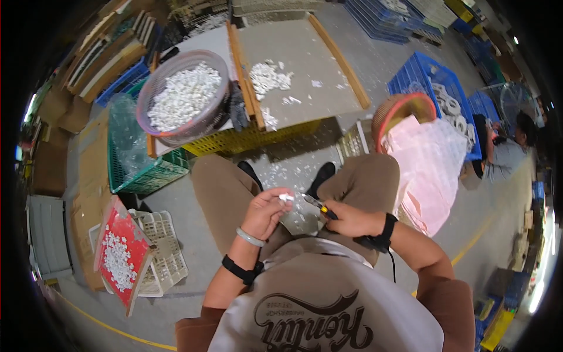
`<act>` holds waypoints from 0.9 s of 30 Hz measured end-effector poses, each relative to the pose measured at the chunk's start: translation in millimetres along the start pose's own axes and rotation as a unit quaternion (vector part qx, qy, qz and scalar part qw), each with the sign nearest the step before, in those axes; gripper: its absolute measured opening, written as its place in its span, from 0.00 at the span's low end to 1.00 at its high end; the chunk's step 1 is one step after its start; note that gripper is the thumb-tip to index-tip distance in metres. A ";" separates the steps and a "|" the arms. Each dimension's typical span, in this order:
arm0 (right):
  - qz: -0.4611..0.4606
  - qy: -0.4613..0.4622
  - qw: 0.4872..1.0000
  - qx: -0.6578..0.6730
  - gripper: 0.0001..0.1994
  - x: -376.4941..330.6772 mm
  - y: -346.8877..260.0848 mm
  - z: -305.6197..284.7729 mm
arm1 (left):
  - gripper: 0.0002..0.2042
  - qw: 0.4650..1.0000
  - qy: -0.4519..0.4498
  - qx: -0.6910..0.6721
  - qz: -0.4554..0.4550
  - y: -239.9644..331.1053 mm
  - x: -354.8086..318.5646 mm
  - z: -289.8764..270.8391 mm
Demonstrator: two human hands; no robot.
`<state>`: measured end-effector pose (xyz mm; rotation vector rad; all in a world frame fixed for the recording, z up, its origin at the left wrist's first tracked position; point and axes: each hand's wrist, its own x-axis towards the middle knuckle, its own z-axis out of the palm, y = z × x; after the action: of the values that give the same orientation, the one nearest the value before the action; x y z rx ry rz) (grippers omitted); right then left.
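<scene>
Over my lap, my left hand (265,212) pinches a small white part (286,198) in its fingertips; my right hand (350,220), closed around a slim cutting tool (317,205), brings its tip just beside the part. Round basin (153,88) of white parts rests on the crate's front-left corner.

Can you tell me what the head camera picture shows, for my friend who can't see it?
A seated person's left hand holds a small white piece while the right hand points a small cutting tool at it. Ahead, a pink basket holds many white pieces.
</scene>
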<state>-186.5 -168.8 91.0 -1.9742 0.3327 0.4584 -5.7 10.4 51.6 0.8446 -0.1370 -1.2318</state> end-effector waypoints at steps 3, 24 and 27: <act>-0.006 0.024 0.997 0.072 0.11 -1.9 3.4 11.9 | 0.09 0.999 0.024 0.035 -0.011 -5.5 -4.4 -3.3; -0.358 0.362 0.794 0.333 0.10 -111.5 -81.2 -114.1 | 0.09 0.998 0.032 -0.012 -0.058 -17.8 -16.4 1.3; -0.360 0.366 0.779 0.360 0.09 -129.4 -58.8 -125.1 | 0.08 0.995 0.069 0.005 -0.069 -25.3 -24.1 -7.4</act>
<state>-255.1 -252.9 246.1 -1.2705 0.1552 -0.8602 -30.2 33.0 38.6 0.9576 0.0281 -1.2976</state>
